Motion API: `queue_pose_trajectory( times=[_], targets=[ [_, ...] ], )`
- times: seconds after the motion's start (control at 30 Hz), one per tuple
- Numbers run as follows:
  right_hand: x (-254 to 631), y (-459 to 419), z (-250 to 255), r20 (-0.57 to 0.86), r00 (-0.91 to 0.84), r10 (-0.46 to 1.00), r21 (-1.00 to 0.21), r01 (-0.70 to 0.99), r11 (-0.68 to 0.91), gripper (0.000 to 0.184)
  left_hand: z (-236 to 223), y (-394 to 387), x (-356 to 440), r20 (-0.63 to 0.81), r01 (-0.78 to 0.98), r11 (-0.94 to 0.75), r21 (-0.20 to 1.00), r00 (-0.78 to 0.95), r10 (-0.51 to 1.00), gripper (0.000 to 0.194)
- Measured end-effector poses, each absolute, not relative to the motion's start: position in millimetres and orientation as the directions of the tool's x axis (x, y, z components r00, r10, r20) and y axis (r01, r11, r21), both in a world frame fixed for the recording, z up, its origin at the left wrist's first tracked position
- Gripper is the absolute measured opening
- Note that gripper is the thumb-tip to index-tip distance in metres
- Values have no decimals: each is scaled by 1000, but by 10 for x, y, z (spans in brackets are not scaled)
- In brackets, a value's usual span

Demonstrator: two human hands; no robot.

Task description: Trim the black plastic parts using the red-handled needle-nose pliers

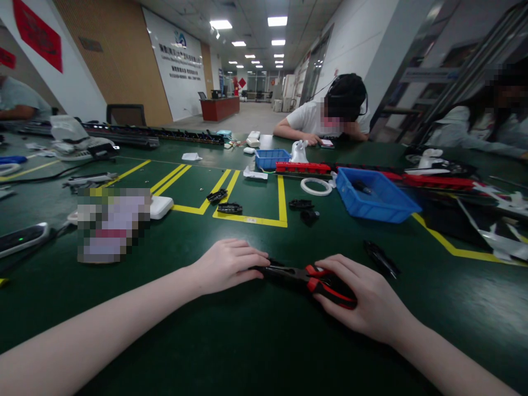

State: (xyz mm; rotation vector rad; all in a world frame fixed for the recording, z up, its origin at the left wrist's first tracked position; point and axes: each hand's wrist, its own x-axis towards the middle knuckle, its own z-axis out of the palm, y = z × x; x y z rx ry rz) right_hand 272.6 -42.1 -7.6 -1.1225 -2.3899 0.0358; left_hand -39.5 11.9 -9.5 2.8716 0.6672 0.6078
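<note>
My right hand (361, 294) is closed round the red and black handles of the long-nose pliers (303, 274), whose jaws point left. The jaw tips meet a small black part (270, 264) that my left hand (231, 265) pinches between its fingers. Most of that part is hidden by the fingers, so its exact shape cannot be made out. To the right of my right hand a long black plastic piece (381, 258) lies on the green table. Ahead of my hands are a black plastic part (230, 208), another beside it, and a short black cylindrical piece (309, 216).
A blue bin (375, 195) with a dark item stands at the right. Behind it runs a long red rail (303, 168) near a white ring (315, 187) and a smaller blue bin (272, 159). At left lies a blurred phone-like object (117, 228). A person (330, 113) leans across the far side.
</note>
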Motion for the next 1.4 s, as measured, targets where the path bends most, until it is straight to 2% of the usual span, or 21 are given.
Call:
queue_pose_trajectory(
  times=[0.5, 1.2, 1.4],
  targets=[
    [2712, -430, -64, 381, -535, 754, -266, 718, 643, 33, -93, 116, -397, 343, 398, -900, 179, 832, 437, 26],
    [2705, -430, -67, 342, -538, 771, -301, 714, 632, 32, -85, 123, -386, 315, 391, -891, 231, 837, 449, 23],
    [2709, -433, -91, 365, -545, 755, -277, 711, 647, 33, -87, 122, -388, 318, 380, -888, 258, 834, 450, 22]
  ],
)
